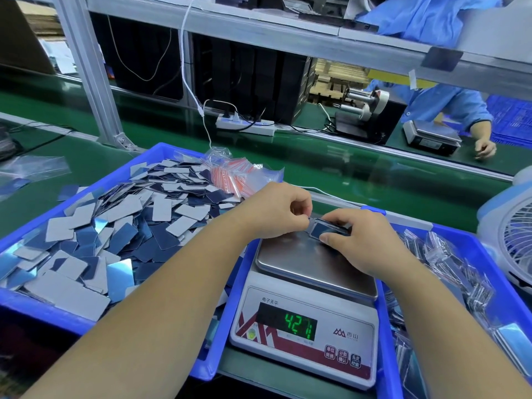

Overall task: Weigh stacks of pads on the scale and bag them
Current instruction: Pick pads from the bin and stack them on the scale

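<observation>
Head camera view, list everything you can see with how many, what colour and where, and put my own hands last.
scale: one, white with steel pan, centre, display lit green
stack of pads: one, dark, over the pan's far edge
left bin: one, blue, heaped with loose grey and dark blue pads
empty bags: a bundle, clear with red strips, behind the left bin
right bin: one, blue, holding bagged pads
power strip: one, white, far side of belt
fan: one, white, right edge
left hand: grip pinching the stack's end
right hand: grip around the stack
</observation>
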### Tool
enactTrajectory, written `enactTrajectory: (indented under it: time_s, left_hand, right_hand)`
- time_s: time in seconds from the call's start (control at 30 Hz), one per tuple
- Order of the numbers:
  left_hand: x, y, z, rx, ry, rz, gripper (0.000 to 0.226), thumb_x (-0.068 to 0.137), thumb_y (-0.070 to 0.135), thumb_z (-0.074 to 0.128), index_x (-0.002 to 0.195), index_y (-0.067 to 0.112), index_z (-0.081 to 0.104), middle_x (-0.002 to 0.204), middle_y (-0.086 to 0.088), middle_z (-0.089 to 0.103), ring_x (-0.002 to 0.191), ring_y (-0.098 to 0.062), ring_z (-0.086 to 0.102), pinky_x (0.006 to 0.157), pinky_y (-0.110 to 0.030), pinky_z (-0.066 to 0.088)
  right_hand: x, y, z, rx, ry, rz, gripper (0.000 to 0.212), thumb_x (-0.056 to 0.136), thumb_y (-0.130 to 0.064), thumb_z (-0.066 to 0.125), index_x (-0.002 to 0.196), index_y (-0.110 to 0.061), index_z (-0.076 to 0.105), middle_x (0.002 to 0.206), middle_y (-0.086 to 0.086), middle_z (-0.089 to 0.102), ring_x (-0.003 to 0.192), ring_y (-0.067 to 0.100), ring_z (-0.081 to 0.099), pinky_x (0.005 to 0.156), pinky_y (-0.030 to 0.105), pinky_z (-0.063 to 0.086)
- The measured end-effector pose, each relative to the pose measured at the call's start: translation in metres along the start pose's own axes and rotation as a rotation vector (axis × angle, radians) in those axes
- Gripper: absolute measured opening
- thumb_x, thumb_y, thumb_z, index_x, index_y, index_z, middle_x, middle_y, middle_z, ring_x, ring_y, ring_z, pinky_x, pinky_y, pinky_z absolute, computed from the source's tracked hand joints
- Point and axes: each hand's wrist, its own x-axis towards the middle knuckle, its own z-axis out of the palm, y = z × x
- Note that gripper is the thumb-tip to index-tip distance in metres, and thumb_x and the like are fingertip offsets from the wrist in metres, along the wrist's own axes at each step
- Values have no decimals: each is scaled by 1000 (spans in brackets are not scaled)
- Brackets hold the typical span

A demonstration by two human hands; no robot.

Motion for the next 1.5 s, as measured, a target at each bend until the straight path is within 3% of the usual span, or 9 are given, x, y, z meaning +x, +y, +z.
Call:
enactTrajectory:
  time_s: [0.4, 0.5, 0.63, 0.87, 1.23, 1.37, 1.5]
  left_hand:
    - [-1, -5, -10, -76, -73, -59, 11, 88, 17, 74, 83, 27, 76, 70, 29, 67, 68, 11, 60, 61, -3, 42]
    - [-3, -6, -13, -134, -105, -88, 15, 87, 18, 76, 80, 31, 76, 73, 22, 71, 69, 7, 64, 63, -5, 44]
    - [-3, -7, -15, -157, -151, -113, 18, 86, 21, 77, 76, 35, 75, 75, 18, 74, 72, 4, 67, 70, -14, 49]
    - [-4, -8, -16, -175, -195, -115, 15, 87, 18, 75, 77, 29, 74, 70, 15, 72, 67, 2, 64, 67, -12, 49]
    - [-5, -7, -14, -205, -225, -101, 14, 85, 11, 72, 76, 23, 72, 66, 11, 71, 62, 0, 62, 63, -13, 50]
    - [-4, -7, -13, -190, -222, -92, 14, 85, 12, 72, 77, 23, 72, 66, 11, 71, 62, 1, 62, 63, -12, 49]
    - [-4, -12, -20, -239, -237, -135, 9, 84, 15, 79, 84, 24, 78, 74, 9, 75, 70, -2, 68, 68, -14, 51]
  right_hand:
    - [0, 0, -2, -4, -16, -2, 18, 85, -31, 74, 98, -42, 70, 81, -30, 65, 82, -9, 57, 66, 14, 40]
    - [0, 2, -3, 13, -40, -17, 18, 84, -31, 75, 97, -43, 71, 84, -31, 66, 84, -8, 58, 71, 20, 45]
    - [0, 4, -3, 11, -45, -61, 20, 83, -29, 75, 98, -42, 72, 87, -37, 63, 90, -10, 56, 73, 17, 44]
    - [-2, 2, -3, 7, -50, -115, 21, 84, -28, 76, 103, -37, 73, 92, -21, 67, 89, -1, 58, 81, 28, 48]
    - [-3, -2, -4, -17, -68, -208, 17, 85, -26, 74, 100, -34, 72, 87, -12, 66, 85, 11, 59, 81, 39, 49]
    - [-3, -2, -4, -22, -68, -196, 18, 85, -27, 73, 101, -34, 72, 89, -13, 67, 86, 9, 59, 81, 38, 50]
    - [-2, -1, -4, 16, -71, -150, 19, 85, -28, 74, 100, -37, 72, 92, -21, 68, 88, -4, 58, 77, 23, 47]
